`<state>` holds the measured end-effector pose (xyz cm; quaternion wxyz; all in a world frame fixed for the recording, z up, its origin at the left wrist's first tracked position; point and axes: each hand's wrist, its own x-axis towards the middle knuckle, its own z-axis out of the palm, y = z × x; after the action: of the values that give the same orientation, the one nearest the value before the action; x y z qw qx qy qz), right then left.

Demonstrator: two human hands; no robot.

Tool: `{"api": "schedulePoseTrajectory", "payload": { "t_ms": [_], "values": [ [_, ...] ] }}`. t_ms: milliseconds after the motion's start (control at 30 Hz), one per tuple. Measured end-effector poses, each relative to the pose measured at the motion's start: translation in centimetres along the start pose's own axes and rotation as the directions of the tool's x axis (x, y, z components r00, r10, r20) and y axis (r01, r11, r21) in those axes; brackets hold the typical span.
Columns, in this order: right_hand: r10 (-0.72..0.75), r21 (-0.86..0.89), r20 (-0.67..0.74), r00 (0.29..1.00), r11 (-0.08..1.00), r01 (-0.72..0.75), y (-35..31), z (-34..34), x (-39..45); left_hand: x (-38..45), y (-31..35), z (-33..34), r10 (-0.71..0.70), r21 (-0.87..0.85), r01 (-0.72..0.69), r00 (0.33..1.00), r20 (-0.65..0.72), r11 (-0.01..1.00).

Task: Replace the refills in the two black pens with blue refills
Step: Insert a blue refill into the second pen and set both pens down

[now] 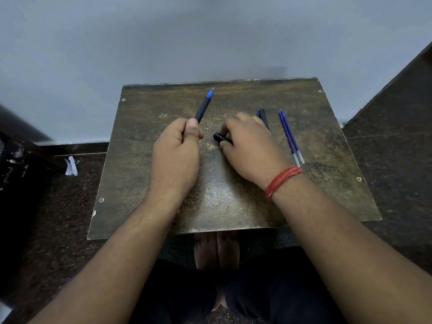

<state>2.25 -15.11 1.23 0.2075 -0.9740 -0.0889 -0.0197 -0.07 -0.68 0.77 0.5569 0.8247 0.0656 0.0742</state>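
1. The left hand (176, 148) is closed in a fist round a black pen barrel (203, 111), its blue refill tip (210, 93) pointing toward the bench's (233, 206) far edge.
2. The right hand (247, 146) pinches a small black pen part (219, 137) at the bench's middle, fingers curled.
3. A second black pen (263, 115) lies just past that hand; two loose refills (291, 136) lie nearer the right edge.
4. The step looks like reassembly: line the piece up straight with the barrel, then thread it gently to avoid cross-threading.
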Motion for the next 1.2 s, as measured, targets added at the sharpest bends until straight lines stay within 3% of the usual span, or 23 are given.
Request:
{"api": "schedulePoseTrajectory", "payload": {
  "t_ms": [133, 267, 333, 400, 633, 1100, 1200],
  "values": [
    [0.171, 0.41, -0.115, 0.978, 0.906, -0.11, 1.0, -0.9, 0.4, -0.2, -0.1, 0.1, -0.012, 0.005, 0.012, 1.0, 0.025, 1.0],
    [0.42, 0.832, -0.134, 0.898, 0.54, -0.128, 1.6, -1.5, 0.5, -0.5, 0.1, 0.3, -0.012, 0.028, 0.01, 0.996, 0.088, 1.0],
    [0.483, 0.919, -0.109, 0.869, 0.382, -0.097, 1.9, -1.7, 0.6, -0.8, 0.2, 0.5, 0.02, 0.072, -0.03, 0.991, 0.13, 0.997],
    [0.506, 0.95, -0.096, 0.857, 0.304, -0.073, 2.2, -1.8, 0.7, -1.0, 0.3, 0.6, 0.048, 0.107, -0.066, 0.986, 0.158, 0.992],
    [0.473, 0.954, -0.174, 0.864, 0.298, 0.029, 2.2, -2.3, 0.7, -1.3, 0.4, 0.8, 0.066, 0.131, -0.091, 0.981, 0.185, 0.987],
    [0.232, 0.842, -0.144, 0.962, 0.54, -0.004, 0.8, -1.7, 0.0, -1.2, 0.3, 0.7, 0.062, 0.114, -0.081, 0.985, 0.161, 0.99],
    [0.253, 0.864, -0.13, 0.959, 0.503, -0.015, 0.4, -1.4, 0.0, -1.2, 0.2, 0.7, 0.051, 0.1, -0.066, 0.987, 0.154, 0.993]
  ]
}}
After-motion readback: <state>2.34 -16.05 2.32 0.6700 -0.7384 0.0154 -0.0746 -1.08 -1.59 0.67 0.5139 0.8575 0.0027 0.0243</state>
